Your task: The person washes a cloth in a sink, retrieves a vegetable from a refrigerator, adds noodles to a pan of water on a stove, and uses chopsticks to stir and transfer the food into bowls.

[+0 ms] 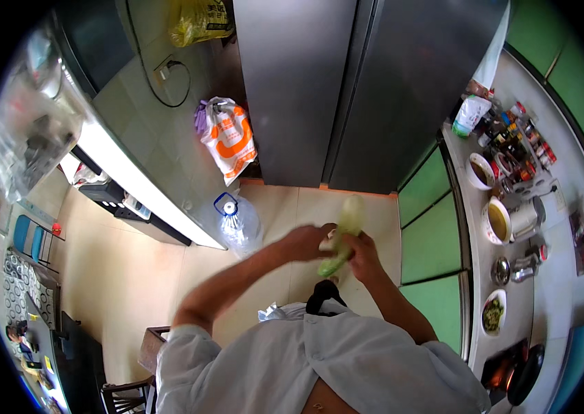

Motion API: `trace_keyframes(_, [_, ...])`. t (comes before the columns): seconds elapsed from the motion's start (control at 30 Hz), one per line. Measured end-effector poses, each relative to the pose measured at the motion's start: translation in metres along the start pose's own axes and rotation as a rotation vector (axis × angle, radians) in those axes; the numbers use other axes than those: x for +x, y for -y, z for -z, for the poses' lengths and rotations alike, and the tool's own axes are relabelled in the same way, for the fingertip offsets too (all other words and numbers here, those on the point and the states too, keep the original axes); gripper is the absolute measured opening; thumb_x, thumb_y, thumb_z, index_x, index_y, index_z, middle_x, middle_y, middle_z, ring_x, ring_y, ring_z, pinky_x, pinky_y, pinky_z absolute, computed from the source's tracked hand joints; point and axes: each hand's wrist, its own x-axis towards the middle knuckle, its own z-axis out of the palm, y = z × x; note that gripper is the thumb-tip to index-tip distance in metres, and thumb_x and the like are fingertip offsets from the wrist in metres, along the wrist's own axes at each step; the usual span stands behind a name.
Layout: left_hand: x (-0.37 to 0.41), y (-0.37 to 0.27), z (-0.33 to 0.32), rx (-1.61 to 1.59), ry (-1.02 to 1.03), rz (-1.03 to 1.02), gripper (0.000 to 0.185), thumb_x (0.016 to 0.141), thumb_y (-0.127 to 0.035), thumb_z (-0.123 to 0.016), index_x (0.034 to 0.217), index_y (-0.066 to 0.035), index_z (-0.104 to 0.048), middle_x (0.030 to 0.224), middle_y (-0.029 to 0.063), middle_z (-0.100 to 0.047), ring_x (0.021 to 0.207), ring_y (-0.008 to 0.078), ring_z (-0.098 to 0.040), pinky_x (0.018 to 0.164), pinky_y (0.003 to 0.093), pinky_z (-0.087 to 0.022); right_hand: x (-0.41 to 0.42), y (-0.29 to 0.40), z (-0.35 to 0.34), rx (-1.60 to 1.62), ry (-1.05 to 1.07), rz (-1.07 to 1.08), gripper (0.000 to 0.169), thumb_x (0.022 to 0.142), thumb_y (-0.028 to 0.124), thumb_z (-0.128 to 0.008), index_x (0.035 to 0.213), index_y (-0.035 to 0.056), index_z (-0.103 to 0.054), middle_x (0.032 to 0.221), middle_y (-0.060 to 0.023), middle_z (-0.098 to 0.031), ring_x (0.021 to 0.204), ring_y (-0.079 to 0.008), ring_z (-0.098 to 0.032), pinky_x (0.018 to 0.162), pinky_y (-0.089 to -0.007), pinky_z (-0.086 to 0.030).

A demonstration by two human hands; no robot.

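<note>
A long pale-green vegetable (351,215), whose exact kind I cannot tell, is held slantwise over the tiled floor in front of my body. My right hand (363,253) grips it around the middle. Close against its left side is my left hand (317,240), blurred, with something small and pale at its fingers; whether it is a tool or part of the vegetable cannot be made out. The vegetable's greener end (329,266) points down toward me.
Ahead stands a tall grey refrigerator (297,93). A large clear plastic bottle (240,222) is on the floor by the left partition. Along the right runs a counter (470,207) bearing bowls (498,220), an electric kettle (527,215) and condiment jars. A wooden stool (153,348) stands behind at left.
</note>
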Motion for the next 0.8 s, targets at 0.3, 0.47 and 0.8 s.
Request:
trace_keyframes(0.3, [0.325, 0.060, 0.200, 1.257, -0.407, 0.078, 0.037, 0.079, -0.021, -0.053, 0.113, -0.005, -0.054, 0.124, 0.0123, -0.042, 0.123, 0.0257, -0.028, 0.099, 0.0437, -0.025, 0.152, 0.103, 0.086, 0.025, -0.150, 0.055, 0.031, 0.082, 0.020, -0.049, 0.106, 0.0000, -0.045, 0.094, -0.0117, -0.054, 0.085, -0.0211, -0.055, 0.071, -0.0378, -0.048])
trace_keyframes(0.47, [0.445, 0.131, 0.252, 1.440, -0.469, 0.316, 0.044, 0.080, -0.021, -0.052, 0.121, -0.005, -0.048, 0.133, 0.0092, -0.035, 0.126, 0.0245, -0.026, 0.100, 0.0452, -0.021, 0.227, 0.144, 0.107, 0.041, -0.104, -0.071, 0.032, 0.082, 0.022, -0.048, 0.105, -0.0008, -0.046, 0.091, -0.0115, -0.055, 0.081, -0.0210, -0.056, 0.069, -0.0372, -0.049])
trace_keyframes(0.8, [0.496, 0.144, 0.277, 1.327, -0.324, 0.533, 0.024, 0.073, -0.013, -0.057, 0.095, -0.011, -0.063, 0.097, 0.0018, -0.054, 0.097, 0.0186, -0.045, 0.079, 0.0298, -0.037, 0.303, 0.167, 0.135, 0.142, -0.109, -0.275, 0.032, 0.082, 0.022, -0.049, 0.104, -0.0001, -0.047, 0.088, -0.0100, -0.056, 0.075, -0.0185, -0.056, 0.064, -0.0337, -0.048])
